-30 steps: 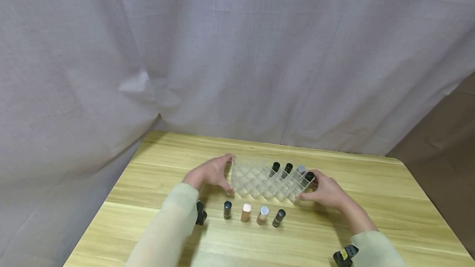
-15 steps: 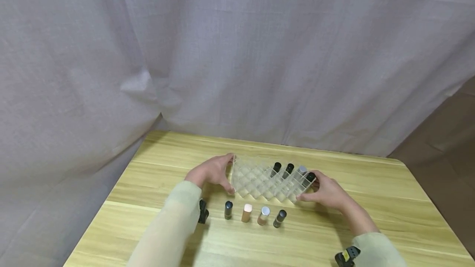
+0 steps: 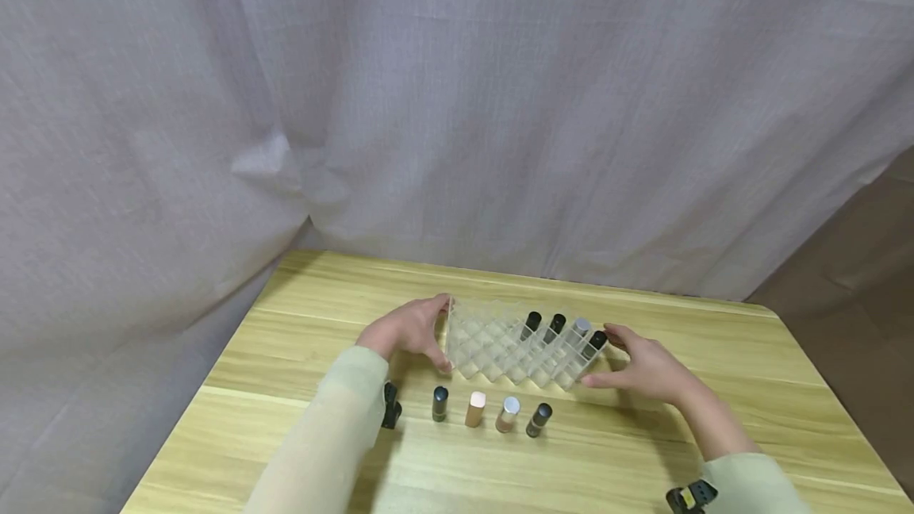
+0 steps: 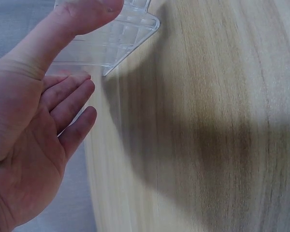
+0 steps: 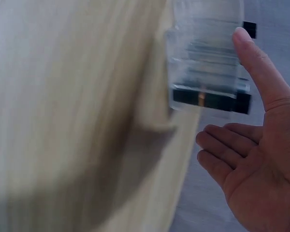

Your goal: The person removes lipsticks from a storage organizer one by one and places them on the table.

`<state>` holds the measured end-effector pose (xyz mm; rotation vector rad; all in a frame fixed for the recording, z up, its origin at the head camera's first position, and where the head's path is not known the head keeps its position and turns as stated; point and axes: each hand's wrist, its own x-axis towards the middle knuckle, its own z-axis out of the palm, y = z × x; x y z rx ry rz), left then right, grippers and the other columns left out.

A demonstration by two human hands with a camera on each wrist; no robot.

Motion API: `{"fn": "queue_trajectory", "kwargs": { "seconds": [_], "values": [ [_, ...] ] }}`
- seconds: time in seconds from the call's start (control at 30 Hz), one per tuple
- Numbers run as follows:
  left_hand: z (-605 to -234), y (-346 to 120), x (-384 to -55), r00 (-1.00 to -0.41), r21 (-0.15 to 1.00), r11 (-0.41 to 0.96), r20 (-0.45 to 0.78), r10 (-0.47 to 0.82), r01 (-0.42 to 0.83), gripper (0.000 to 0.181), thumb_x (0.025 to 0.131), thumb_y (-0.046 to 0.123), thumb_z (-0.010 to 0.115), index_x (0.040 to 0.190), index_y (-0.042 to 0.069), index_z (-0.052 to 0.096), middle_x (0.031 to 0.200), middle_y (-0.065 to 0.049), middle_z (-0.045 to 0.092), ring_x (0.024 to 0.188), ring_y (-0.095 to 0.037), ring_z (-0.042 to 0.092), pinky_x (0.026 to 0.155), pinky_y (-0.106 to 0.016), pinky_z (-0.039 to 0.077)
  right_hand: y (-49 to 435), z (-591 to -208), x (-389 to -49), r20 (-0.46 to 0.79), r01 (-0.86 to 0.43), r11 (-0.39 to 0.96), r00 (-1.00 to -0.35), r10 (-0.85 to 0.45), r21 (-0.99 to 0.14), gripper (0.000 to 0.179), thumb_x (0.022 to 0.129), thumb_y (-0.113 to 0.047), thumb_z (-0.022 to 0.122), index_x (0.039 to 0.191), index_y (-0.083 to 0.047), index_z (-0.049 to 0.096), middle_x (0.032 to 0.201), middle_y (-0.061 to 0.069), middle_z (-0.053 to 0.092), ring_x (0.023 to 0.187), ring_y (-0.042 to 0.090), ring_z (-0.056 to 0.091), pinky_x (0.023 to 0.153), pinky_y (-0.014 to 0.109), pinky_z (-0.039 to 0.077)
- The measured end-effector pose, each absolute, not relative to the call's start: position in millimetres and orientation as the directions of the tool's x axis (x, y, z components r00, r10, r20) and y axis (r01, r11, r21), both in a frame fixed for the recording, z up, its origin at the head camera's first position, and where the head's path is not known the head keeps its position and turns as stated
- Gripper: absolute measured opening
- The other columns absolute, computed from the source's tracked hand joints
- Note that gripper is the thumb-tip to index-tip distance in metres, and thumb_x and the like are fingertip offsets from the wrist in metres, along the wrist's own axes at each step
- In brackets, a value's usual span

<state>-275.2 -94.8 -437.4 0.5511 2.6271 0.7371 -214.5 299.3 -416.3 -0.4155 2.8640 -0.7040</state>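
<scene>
A clear plastic lipstick organizer [image 3: 489, 343] with diamond-shaped slots stands on the wooden table. Several lipsticks stand in its right part, among them a black one [image 3: 595, 343] at the right end and a silver-capped one [image 3: 580, 329]. My left hand [image 3: 408, 329] holds the organizer's left end, thumb at the front and fingers behind. Just off the right end is my right hand [image 3: 646, 367], its thumb and fingers spread and holding nothing. In the right wrist view, a black lipstick with a gold band [image 5: 205, 98] shows through the clear wall.
In front of the organizer several lipsticks stand in a row: a black one [image 3: 439, 404], a pinkish-brown one [image 3: 474, 409], a silver-capped one [image 3: 508, 415] and another black one [image 3: 539, 420]. A grey curtain [image 3: 457, 117] hangs behind the table [image 3: 714, 363].
My right hand has let go of the organizer's right end and moved slightly to the right. My left hand and the lipsticks stay in place.
</scene>
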Motion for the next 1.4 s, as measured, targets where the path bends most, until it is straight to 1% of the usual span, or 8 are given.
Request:
{"fn": "queue_trajectory", "kwargs": {
  "seconds": [0.33,0.57,0.77,0.9,1.0,1.1,1.27,1.4],
  "values": [
    [-437.7,-95.0,-275.0,-0.862,0.559,0.785,-0.226,0.454,0.267,0.131,0.066,0.03,0.103,0.169,0.007,0.025,0.168,-0.013,0.042,0.153,-0.034,0.042,0.128,-0.05,0.035,296.4,-373.5,-224.0,-0.034,-0.352,0.864,-0.921,-0.389,-0.36,0.109,0.082,-0.052,0.09,0.153,0.015,0.042,0.15,0.04,0.05,0.135,0.06,0.052,0.11,0.073,0.046],
    [-438.6,-94.3,-275.1,-0.861,0.562,0.784,-0.229,0.454,0.264,0.134,0.067,0.03,0.103,0.17,0.006,0.021,0.17,-0.014,0.039,0.154,-0.035,0.04,0.129,-0.05,0.033,282.5,-353.7,-235.5,0.05,-0.464,0.842,-0.881,-0.47,-0.273,0.093,0.084,-0.051,0.088,0.15,0.006,0.056,0.145,0.03,0.061,0.13,0.055,0.06,0.106,0.071,0.05],
    [-440.3,-94.6,-276.0,-0.862,0.572,0.778,-0.228,0.454,0.258,0.133,0.066,0.029,0.103,0.17,0.008,0.023,0.169,-0.013,0.04,0.153,-0.034,0.042,0.128,-0.05,0.035,267.2,-341.9,-246.5,0.083,-0.54,0.811,-0.84,-0.536,-0.226,0.081,0.085,-0.045,0.089,0.144,0.004,0.063,0.141,0.026,0.066,0.126,0.051,0.064,0.106,0.067,0.052],
    [-440.5,-94.5,-276.7,-0.864,0.568,0.782,-0.226,0.45,0.258,0.132,0.065,0.029,0.104,0.169,0.009,0.025,0.168,-0.012,0.042,0.153,-0.034,0.043,0.128,-0.05,0.036,258.8,-337.1,-253.8,0.11,-0.582,0.787,-0.812,-0.573,-0.204,0.074,0.085,-0.041,0.09,0.14,0.004,0.067,0.137,0.023,0.07,0.123,0.048,0.067,0.105,0.064,0.054],
    [-440.2,-94.9,-276.2,-0.864,0.564,0.783,-0.224,0.451,0.263,0.131,0.066,0.03,0.103,0.169,0.01,0.026,0.168,-0.012,0.043,0.152,-0.034,0.044,0.127,-0.05,0.037,253.6,-335.5,-259.0,0.126,-0.605,0.776,-0.796,-0.591,-0.18,0.071,0.085,-0.042,0.09,0.137,0.003,0.07,0.134,0.022,0.071,0.12,0.047,0.069,0.104,0.063,0.056],
    [-440.1,-95.2,-275.4,-0.863,0.571,0.778,-0.223,0.453,0.261,0.129,0.065,0.029,0.103,0.168,0.01,0.027,0.167,-0.012,0.043,0.151,-0.034,0.045,0.126,-0.051,0.037,250.0,-336.1,-263.4,0.113,-0.606,0.777,-0.795,-0.595,-0.171,0.069,0.086,-0.043,0.089,0.137,0.001,0.071,0.136,0.021,0.071,0.121,0.047,0.069,0.105,0.063,0.055],
    [-439.4,-94.9,-274.5,-0.86,0.585,0.767,-0.217,0.462,0.265,0.124,0.065,0.028,0.103,0.165,0.01,0.033,0.165,-0.011,0.047,0.149,-0.034,0.047,0.125,-0.051,0.039,245.7,-342.6,-268.7,0.092,-0.611,0.772,-0.791,-0.605,-0.174,0.065,0.088,-0.041,0.088,0.135,0.0,0.072,0.138,0.022,0.07,0.124,0.048,0.067,0.107,0.064,0.054],
    [-439.7,-94.2,-275.2,-0.857,0.589,0.76,-0.208,0.471,0.275,0.118,0.065,0.028,0.103,0.162,0.011,0.038,0.162,-0.01,0.05,0.147,-0.033,0.05,0.124,-0.05,0.041,243.0,-352.7,-272.5,0.105,-0.635,0.753,-0.772,-0.627,-0.174,0.058,0.088,-0.036,0.089,0.131,0.0,0.075,0.135,0.022,0.071,0.123,0.048,0.068,0.104,0.063,0.056]
  ]
}}
